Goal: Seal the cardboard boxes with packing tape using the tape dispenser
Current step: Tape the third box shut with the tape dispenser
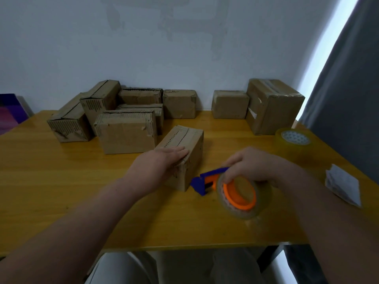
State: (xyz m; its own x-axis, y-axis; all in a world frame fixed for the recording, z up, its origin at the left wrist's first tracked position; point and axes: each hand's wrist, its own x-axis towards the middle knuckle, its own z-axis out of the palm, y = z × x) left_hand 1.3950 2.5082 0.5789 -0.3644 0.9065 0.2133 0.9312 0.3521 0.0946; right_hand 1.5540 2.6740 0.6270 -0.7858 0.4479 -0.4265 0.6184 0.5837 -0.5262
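A small cardboard box (191, 144) lies lengthwise in the middle of the wooden table (61, 191). My left hand (162, 160) rests flat on the near end of its top, fingers together. My right hand (252, 162) grips the tape dispenser (231, 189), a blue and orange frame carrying a clear tape roll. The dispenser's blue nose points at the box's near right corner and sits just beside it, close to the table surface.
Several cardboard boxes (127, 132) are clustered at the back left. Two more boxes (272, 105) stand at the back right. A spare clear tape roll (293, 140) and a crumpled white paper (344, 185) lie at the right edge. A grey curtain (348, 89) hangs at right.
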